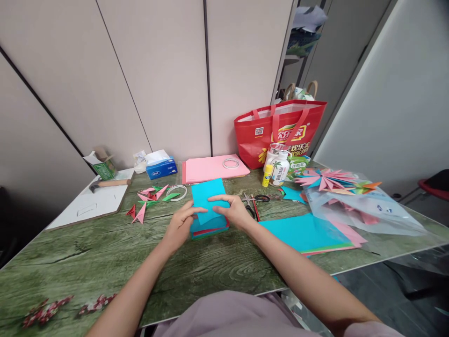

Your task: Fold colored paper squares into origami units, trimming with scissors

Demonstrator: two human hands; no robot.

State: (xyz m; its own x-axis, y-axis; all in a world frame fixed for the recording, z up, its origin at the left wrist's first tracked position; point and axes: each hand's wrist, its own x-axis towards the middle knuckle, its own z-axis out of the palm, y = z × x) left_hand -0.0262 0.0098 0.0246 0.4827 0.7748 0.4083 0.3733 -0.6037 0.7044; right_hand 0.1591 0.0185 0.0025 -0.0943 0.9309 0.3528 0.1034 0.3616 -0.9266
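A blue paper piece [207, 191] is held up at a tilt between my two hands, above a small stack of coloured paper [210, 230] whose top sheet is blue. My left hand [180, 223] pinches its lower left edge, with the index finger stretched along the paper. From the right, my right hand [234, 208] grips the paper's right edge, its index finger reaching over the front. The fingertips behind the paper are hidden. Scissors [249, 206] and a red pencil [255, 208] lie just right of my right hand.
Folded paper pieces [141, 211] and a tape roll [176, 193] lie left. Pink sheets [210, 169], a tissue box [161, 169] and a red bag [256, 145] stand behind. Right are a glue stick [267, 176], blue sheets [301, 234] and a plastic bag [396, 215]. A hammer [110, 183] rests far left.
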